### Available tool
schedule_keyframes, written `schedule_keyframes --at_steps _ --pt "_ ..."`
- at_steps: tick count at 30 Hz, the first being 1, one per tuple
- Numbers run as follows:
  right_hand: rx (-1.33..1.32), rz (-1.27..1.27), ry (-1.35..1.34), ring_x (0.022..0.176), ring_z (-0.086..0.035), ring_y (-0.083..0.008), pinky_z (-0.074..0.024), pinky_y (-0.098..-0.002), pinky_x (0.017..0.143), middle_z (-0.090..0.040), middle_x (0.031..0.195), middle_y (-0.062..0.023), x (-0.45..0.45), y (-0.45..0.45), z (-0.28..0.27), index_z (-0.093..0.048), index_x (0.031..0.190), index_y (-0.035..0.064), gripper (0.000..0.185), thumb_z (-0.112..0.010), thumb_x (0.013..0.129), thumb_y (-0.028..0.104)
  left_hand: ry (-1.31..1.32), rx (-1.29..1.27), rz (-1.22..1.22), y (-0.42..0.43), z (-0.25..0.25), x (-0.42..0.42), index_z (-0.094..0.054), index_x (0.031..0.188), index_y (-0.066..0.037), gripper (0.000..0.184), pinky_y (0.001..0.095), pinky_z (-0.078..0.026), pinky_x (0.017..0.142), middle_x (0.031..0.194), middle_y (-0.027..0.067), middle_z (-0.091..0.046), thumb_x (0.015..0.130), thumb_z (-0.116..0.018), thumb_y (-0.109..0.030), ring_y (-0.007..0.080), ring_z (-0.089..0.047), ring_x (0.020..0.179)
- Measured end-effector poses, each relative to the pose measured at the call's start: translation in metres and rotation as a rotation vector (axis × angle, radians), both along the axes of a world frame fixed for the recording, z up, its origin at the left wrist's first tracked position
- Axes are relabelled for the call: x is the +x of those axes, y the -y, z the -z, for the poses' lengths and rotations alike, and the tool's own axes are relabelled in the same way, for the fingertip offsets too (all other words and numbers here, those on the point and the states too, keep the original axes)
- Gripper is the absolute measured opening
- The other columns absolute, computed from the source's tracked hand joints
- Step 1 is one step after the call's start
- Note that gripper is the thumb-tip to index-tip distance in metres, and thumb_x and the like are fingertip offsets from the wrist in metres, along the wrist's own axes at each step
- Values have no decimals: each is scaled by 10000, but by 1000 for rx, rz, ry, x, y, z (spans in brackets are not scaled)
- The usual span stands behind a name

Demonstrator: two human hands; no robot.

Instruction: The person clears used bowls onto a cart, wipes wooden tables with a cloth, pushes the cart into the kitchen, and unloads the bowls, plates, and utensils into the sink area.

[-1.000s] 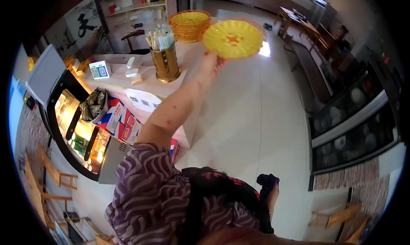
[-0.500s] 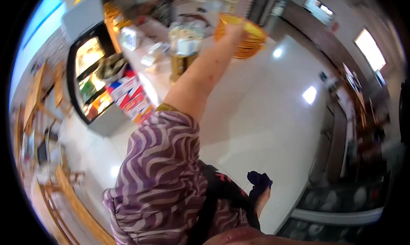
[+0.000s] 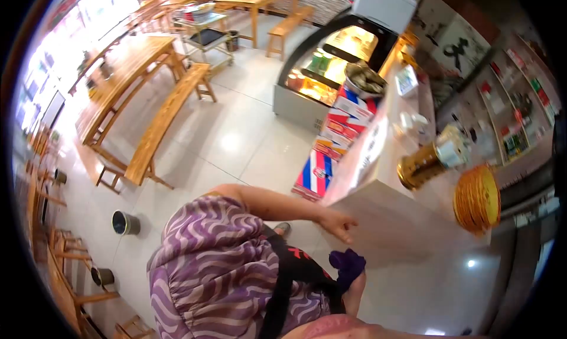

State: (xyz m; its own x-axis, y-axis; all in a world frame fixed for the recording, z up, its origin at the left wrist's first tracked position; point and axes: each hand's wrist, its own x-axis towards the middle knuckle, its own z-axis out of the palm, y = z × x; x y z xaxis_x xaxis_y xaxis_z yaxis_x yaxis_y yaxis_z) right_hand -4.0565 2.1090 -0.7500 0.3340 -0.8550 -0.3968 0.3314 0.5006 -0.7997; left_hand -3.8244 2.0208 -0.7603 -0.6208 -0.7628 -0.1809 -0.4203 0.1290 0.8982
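Observation:
My left hand point(image 3: 338, 224) reaches across in front of my body with its fingers stretched out and nothing in them. Just below it, my right hand point(image 3: 355, 287) is closed on a dark purple cloth point(image 3: 347, 267), which covers most of its fingers. On the near end of the counter point(image 3: 384, 215) stands a stack of round orange-yellow woven baskets point(image 3: 472, 200), away from both hands. A gold-coloured container point(image 3: 420, 164) with pale packets in its top stands beside the baskets.
A glass display case point(image 3: 322, 67) adjoins the counter. Striped cartons point(image 3: 316, 173) are stacked along the counter's side. Wooden tables point(image 3: 127, 73) and benches point(image 3: 168, 123) fill the left, with a small bin point(image 3: 125, 222) on the floor. Shelves point(image 3: 508, 111) stand behind the counter.
The view has swung left toward the tables. My left hand has come away from the basket stack, back near my body. The purple cloth stays in my right hand.

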Motion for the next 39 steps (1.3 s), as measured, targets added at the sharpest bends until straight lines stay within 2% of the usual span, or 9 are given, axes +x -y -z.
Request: schedule_keyframes --at_steps 13,16,17,19,24,30,32,35,39 --pt "-181 -830 -88 519 -550 -121 -468 -244 429 -584 772 -64 601 -17 0 -511 1150 40 278 -433 933 195 -81 -60 -764 -201 -17 530 -531 1155 -9 593 321 -472 804 984 125 -619 694 -758 -306 205 -585 908" --pt "-265 -915 42 610 -554 -93 -476 -227 503 -584 825 -41 750 -17 -8 -527 1127 43 254 -456 926 181 -260 72 -851 -220 -34 668 -475 1218 -36 586 315 -472 798 960 114 -613 731 -738 -229 177 -572 916" --pt "-269 -1003 60 845 -607 -148 -509 -271 758 -596 1009 -91 794 -9 -7 -494 1172 15 297 -457 923 173 -316 84 -872 -222 -35 713 -459 1234 -40 582 316 -473 798 967 117 -612 743 -726 -202 174 -570 919" --pt "-237 -1000 51 793 -591 -121 -499 -245 704 -599 955 -61 875 -2 -33 -520 1134 20 262 -489 912 155 -294 81 -895 -218 -54 794 -405 1283 -49 576 319 -474 801 1000 122 -607 783 -680 -129 172 -563 930" --pt "-115 -958 30 909 -602 -182 -493 -291 817 -595 1044 -104 1057 89 -77 -511 1148 -3 280 -485 894 112 -573 184 -952 -139 -81 978 -377 1308 -60 558 302 -480 777 1007 123 -602 823 -636 -156 160 -562 931" --pt "127 -861 485 837 -608 -191 -508 -280 685 -608 992 -84 1327 331 -103 -513 1149 15 415 -506 894 343 -662 251 -1251 61 -75 1269 -409 1246 -17 458 298 -511 689 948 117 -605 845 -557 -182 163 -620 744" --pt "-218 -813 474 785 -579 -161 -509 -282 609 -594 979 -71 1410 383 -145 -504 1119 33 370 -429 935 345 -630 233 -1359 96 -100 1344 -421 1225 -11 434 294 -511 691 947 115 -606 844 -527 -191 178 -632 738" --pt "-99 -854 489 880 -602 -272 -472 -437 847 -594 1045 -117 1532 477 -199 -496 1124 20 444 -404 915 401 -707 206 -1542 158 -131 1463 -430 1216 -11 433 293 -509 696 949 109 -604 843 -545 -197 164 -614 743" --pt "-195 -1011 505 1008 -563 -301 -464 -456 871 -573 1087 -151 1708 602 -240 -477 1126 -1 528 -398 900 469 -860 252 -1803 233 -159 1617 -450 1203 -15 404 295 -508 723 944 101 -600 841 -539 -171 159 -604 758"
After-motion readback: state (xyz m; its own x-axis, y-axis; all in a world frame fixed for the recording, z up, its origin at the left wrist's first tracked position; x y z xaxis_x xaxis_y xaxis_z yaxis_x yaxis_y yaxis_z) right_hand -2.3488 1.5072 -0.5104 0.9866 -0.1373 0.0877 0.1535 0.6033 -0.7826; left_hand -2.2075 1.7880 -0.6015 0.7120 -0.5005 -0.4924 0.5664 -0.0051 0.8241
